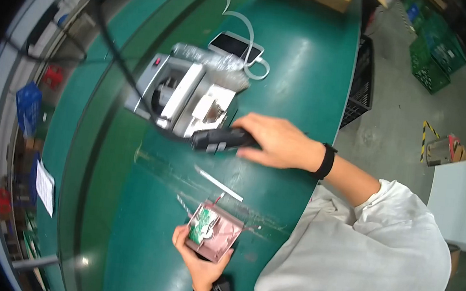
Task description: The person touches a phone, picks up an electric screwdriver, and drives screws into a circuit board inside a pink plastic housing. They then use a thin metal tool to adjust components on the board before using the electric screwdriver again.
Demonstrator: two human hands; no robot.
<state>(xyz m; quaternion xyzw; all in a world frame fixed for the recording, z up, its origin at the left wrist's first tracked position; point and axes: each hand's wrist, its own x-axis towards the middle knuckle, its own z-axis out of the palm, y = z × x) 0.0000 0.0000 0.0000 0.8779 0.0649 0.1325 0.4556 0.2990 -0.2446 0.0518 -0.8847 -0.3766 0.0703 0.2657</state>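
Note:
My left hand (194,259), low in the picture, holds a pinkish, open, box-shaped housing (227,237) by its lower side. Inside it sit a green circuit board (200,225) and some white material, and thin wires stick out from its rim. Above it, my right hand (270,141) is wrapped round a black corded electric screwdriver (222,140), held roughly level. Its bit cannot be made out. The tool's front end is close to a grey screw-feeder-like machine (143,88). Between the two hands lies a thin white strip (219,182) on the green bench.
Shiny metal parts (214,106) and a clear plastic bag (208,57) sit by the machine. Farther off lie a phone (235,46) and a white cable (251,34). A black cord (112,47) hangs across the bench (304,62). Beside the bench's edge stands a black crate (360,82).

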